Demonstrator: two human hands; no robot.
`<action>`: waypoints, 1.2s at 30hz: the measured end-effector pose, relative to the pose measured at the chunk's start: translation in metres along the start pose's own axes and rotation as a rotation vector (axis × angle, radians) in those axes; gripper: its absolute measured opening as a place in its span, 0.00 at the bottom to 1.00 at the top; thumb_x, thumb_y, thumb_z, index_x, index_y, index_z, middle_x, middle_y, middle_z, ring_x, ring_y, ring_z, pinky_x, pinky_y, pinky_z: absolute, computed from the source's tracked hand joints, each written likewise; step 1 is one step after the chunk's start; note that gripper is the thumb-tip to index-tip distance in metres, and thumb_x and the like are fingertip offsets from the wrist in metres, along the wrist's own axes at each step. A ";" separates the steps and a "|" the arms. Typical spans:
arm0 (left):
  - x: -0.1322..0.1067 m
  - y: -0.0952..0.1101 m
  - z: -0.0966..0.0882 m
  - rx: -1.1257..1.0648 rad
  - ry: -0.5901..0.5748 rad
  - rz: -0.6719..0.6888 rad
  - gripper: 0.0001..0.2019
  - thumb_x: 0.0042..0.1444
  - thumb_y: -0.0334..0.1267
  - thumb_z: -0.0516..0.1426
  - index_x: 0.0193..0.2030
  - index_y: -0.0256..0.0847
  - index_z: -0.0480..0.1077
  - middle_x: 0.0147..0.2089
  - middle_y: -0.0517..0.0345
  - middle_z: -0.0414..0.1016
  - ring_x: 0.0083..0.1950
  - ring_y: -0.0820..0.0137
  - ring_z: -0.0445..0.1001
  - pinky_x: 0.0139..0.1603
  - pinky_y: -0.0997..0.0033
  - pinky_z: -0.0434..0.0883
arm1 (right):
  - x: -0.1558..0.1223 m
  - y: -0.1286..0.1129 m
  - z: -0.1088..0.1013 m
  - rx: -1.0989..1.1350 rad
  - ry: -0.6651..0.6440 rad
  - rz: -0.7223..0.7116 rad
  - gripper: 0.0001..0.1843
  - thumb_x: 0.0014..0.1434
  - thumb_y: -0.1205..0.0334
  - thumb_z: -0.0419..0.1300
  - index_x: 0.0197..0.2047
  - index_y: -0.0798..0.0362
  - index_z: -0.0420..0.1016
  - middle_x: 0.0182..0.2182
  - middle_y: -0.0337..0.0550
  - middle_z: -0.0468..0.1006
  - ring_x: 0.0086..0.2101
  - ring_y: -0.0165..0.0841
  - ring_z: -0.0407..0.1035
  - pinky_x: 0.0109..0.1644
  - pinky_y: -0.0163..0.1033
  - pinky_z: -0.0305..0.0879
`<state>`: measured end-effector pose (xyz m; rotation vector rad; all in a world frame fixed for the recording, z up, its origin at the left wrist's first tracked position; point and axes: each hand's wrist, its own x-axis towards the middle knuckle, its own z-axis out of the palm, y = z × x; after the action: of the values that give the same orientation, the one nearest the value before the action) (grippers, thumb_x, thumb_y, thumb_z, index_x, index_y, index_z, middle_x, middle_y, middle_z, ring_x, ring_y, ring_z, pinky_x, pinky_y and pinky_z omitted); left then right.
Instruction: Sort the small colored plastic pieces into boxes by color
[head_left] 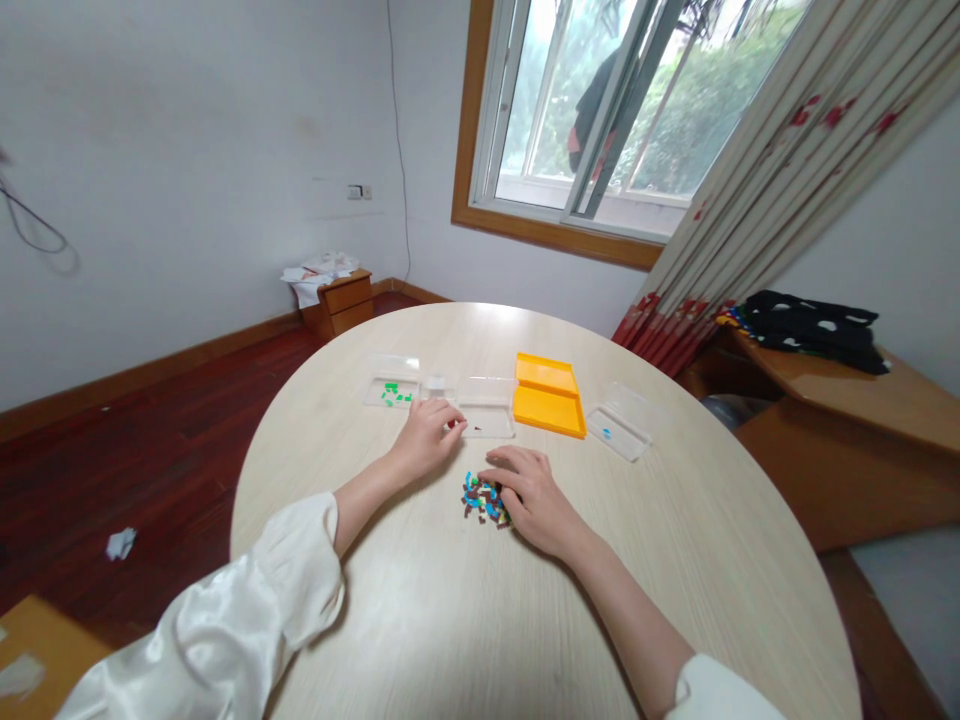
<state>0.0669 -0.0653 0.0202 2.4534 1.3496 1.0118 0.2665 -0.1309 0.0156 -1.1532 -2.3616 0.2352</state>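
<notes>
Pile of small multicoloured pieces (478, 498): lay on the desk (420, 620), under the right hand's (532, 492) loosely parted fingers. Left hand (426, 438): was beside a clear box (498, 424), fingers narrowed; whether they held anything, could not tell.

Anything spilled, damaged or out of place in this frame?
One thing: a crumpled white scrap, perhaps paper, lies on the dark red floor left of the table, like dropped litter. I see no obvious damage, and the small colored pieces sit in a compact pile by the right hand.
</notes>
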 end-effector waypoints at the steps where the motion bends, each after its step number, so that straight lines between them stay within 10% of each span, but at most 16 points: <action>1: 0.000 0.000 -0.002 -0.033 -0.030 0.035 0.07 0.58 0.34 0.53 0.33 0.38 0.71 0.35 0.55 0.74 0.40 0.67 0.68 0.46 0.63 0.60 | 0.000 0.001 0.000 -0.009 0.003 0.008 0.21 0.55 0.74 0.45 0.44 0.51 0.74 0.48 0.49 0.71 0.52 0.38 0.61 0.56 0.52 0.54; 12: -0.006 0.019 -0.009 -0.252 -0.521 0.253 0.09 0.54 0.31 0.54 0.39 0.38 0.75 0.34 0.54 0.74 0.36 0.70 0.71 0.41 0.71 0.66 | -0.001 0.010 0.000 -0.013 0.033 0.039 0.18 0.55 0.74 0.46 0.39 0.51 0.74 0.45 0.48 0.73 0.49 0.37 0.63 0.53 0.50 0.56; 22: -0.005 0.011 -0.003 -0.156 -0.490 0.212 0.09 0.53 0.27 0.53 0.34 0.36 0.74 0.33 0.54 0.76 0.35 0.70 0.71 0.38 0.74 0.65 | 0.000 0.015 -0.007 0.012 0.055 0.160 0.15 0.55 0.73 0.45 0.29 0.52 0.71 0.31 0.43 0.72 0.38 0.36 0.64 0.45 0.44 0.58; 36: -0.008 0.017 -0.003 -0.246 -0.546 0.253 0.14 0.50 0.23 0.51 0.35 0.36 0.76 0.34 0.54 0.75 0.37 0.70 0.71 0.42 0.74 0.66 | -0.001 0.016 -0.004 0.060 0.091 0.127 0.14 0.54 0.74 0.46 0.28 0.52 0.70 0.37 0.44 0.72 0.42 0.36 0.63 0.48 0.46 0.55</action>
<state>0.0736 -0.0824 0.0262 2.4843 0.7137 0.4497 0.2803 -0.1218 0.0127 -1.2595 -2.1907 0.2882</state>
